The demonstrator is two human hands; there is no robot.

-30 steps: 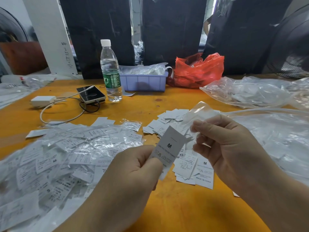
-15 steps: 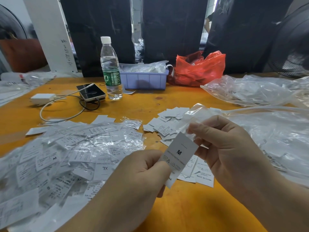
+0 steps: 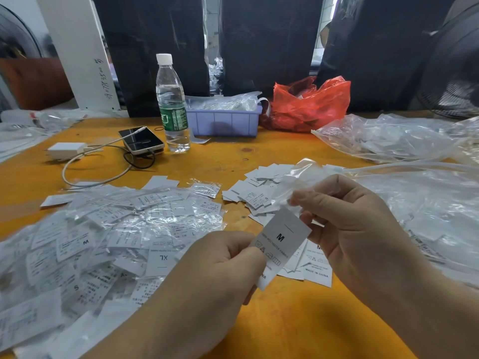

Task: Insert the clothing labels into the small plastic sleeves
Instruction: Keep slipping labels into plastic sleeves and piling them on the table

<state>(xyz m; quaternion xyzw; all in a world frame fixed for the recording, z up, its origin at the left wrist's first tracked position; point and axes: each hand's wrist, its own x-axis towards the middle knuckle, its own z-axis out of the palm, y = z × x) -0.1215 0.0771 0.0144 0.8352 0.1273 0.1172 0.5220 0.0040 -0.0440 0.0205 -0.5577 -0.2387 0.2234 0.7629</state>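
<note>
A heap of bagged labels (image 3: pixel 103 237) is spread at nine o'clock on the orange worktop (image 3: pixel 298 327). A white label (image 3: pixel 281 238) marked M is pinched by the left hand (image 3: pixel 220 270) at six o'clock, its top edge at the mouth of a clear sleeve (image 3: pixel 298 177) gripped by the right hand (image 3: pixel 357 229). Loose labels (image 3: pixel 259 187) lie behind, at twelve o'clock.

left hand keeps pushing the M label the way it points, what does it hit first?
Likely the clear sleeve pinched by the right hand: the M label in the left hand aims at its mouth. Depth is unclear.
</note>
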